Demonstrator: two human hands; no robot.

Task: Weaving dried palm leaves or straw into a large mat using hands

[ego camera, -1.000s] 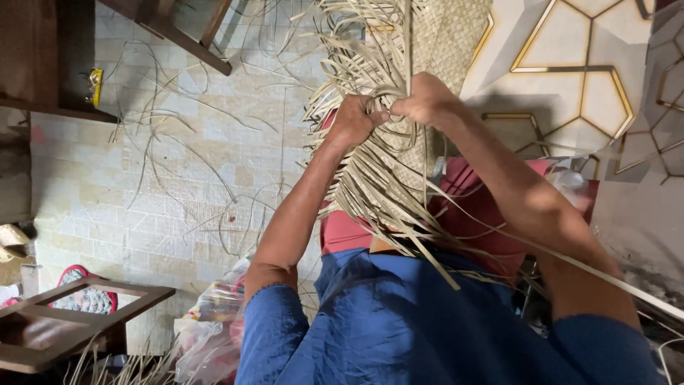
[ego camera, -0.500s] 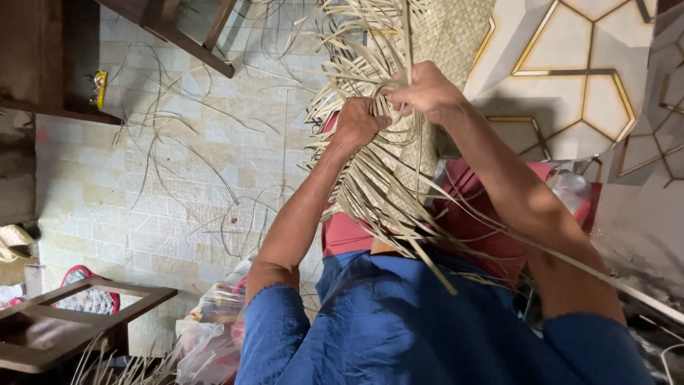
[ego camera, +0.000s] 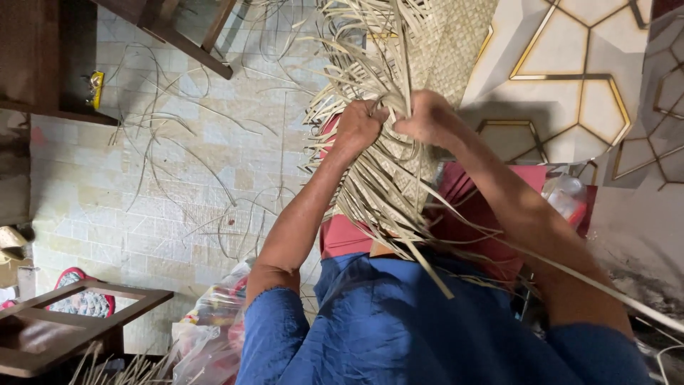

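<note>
Far left: a dark wooden shelf [ego camera: 64,114] carrying a small yellow object [ego camera: 95,84]. Below it, at the near left corner, a brown wooden frame [ego camera: 78,314] with a red patterned slipper [ego camera: 82,299] showing through its opening. Across the pale tiled floor [ego camera: 142,214], loose thin strands [ego camera: 206,171] scattered and curling. Near the bottom, beside the blue sleeve, a crumpled clear plastic bag [ego camera: 206,335].

Toward the middle: left hand [ego camera: 356,128] raised on a bare forearm, fingers curled shut around a bunch of pale dried leaf strips [ego camera: 377,192], grip closed on them. Just to the right, almost touching it, right hand [ego camera: 427,117] also clenched on the same strips, grip tight, fingertips hidden among the fibres. Strips fanning upward above both hands and hanging down over the lap, some trailing long toward the near right edge. Behind the hands, a woven mat [ego camera: 456,50] of the same pale material, strips running out of its unfinished edge. Under the strips, red cloth [ego camera: 484,228] over the legs, blue shirt [ego camera: 399,328] nearest.

Right: a wall panel [ego camera: 570,64] with gold-edged hexagon shapes, and a crinkled clear bag [ego camera: 566,199] just beside the right forearm.
</note>
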